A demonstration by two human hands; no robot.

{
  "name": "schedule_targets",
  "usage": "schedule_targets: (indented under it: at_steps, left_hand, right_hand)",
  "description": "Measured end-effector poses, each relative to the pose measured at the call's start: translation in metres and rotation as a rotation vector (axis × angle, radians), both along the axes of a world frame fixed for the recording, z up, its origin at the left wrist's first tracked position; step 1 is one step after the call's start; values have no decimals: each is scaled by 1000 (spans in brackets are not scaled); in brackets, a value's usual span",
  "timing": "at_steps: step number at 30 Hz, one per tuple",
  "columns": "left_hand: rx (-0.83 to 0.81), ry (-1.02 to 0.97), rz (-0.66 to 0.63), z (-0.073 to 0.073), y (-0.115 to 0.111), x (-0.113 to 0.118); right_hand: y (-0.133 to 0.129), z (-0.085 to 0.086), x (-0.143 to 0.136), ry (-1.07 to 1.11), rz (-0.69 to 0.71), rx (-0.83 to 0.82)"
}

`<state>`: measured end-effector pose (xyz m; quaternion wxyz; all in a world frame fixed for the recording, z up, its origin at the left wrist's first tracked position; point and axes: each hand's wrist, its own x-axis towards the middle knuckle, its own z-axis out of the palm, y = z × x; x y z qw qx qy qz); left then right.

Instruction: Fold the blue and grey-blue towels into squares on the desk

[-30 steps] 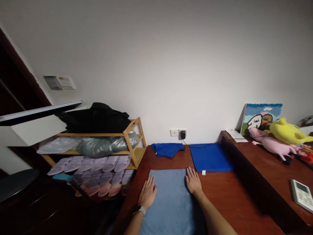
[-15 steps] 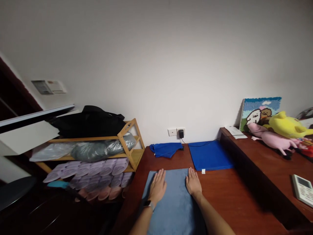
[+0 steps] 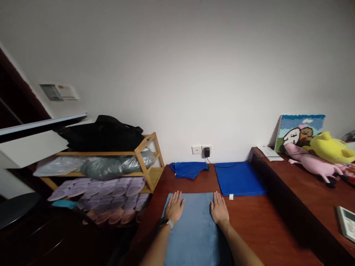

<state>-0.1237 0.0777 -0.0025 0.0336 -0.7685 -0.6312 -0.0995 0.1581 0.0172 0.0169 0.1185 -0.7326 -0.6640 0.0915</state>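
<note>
A grey-blue cloth (image 3: 194, 229) lies flat and smooth on the brown wooden table (image 3: 257, 229), running down past the lower edge of the view. My left hand (image 3: 174, 208) rests palm down on its left side near the far corner, fingers stretched out; a watch sits on that wrist. On the right side of the cloth, my right hand (image 3: 219, 208) lies flat too, fingers pointing away from me. Beyond the far edge are a crumpled blue cloth (image 3: 188, 169) and, to its right, a flat folded blue cloth (image 3: 238, 179) with a white tag.
A wooden shoe rack (image 3: 151, 162) with several slippers stands at left, a black bag (image 3: 105, 133) on top. A black plug (image 3: 206, 152) and its cable are at the wall. The raised surface at right bears plush toys (image 3: 313, 162) and a calculator-like device (image 3: 346, 223).
My left hand has slid left across the grey-blue cloth, towards its left edge. My right hand has stayed nearly in place. The view has tilted slightly.
</note>
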Motion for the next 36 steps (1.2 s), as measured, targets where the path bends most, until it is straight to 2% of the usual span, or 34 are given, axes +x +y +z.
schedule_targets:
  at_steps: [3, 6, 15, 21, 24, 26, 28, 30, 33, 36]
  left_hand:
    - [20, -20, 22, -6, 7, -35]
    - [25, -52, 43, -11, 11, -49]
    - [15, -69, 67, -3, 5, -44]
    - [31, -70, 70, -7, 12, -44]
    - [31, -68, 154, -6, 16, -47]
    - [7, -60, 244, -5, 14, -58]
    - [-16, -56, 296, -4, 7, -77]
    - [-25, -71, 269, -5, -8, -101]
    - [27, -143, 106, -6, -45, -127]
    - [85, -181, -95, -2, -90, -121]
  right_hand:
    - [0, 1, 0, -2, 5, -4]
    - [0, 1, 0, 2, 6, 1]
    - [2, -3, 0, 26, -8, 8]
    - [3, 2, -1, 34, -17, 13]
    - [4, 1, -2, 54, -18, 26]
    - [5, 0, -2, 74, -19, 37]
    - [6, -1, -1, 91, -14, 43]
    - [6, -1, 0, 103, -3, 42]
    - [5, 0, 1, 123, -11, 60]
    - [1, 5, 2, 140, -26, 122]
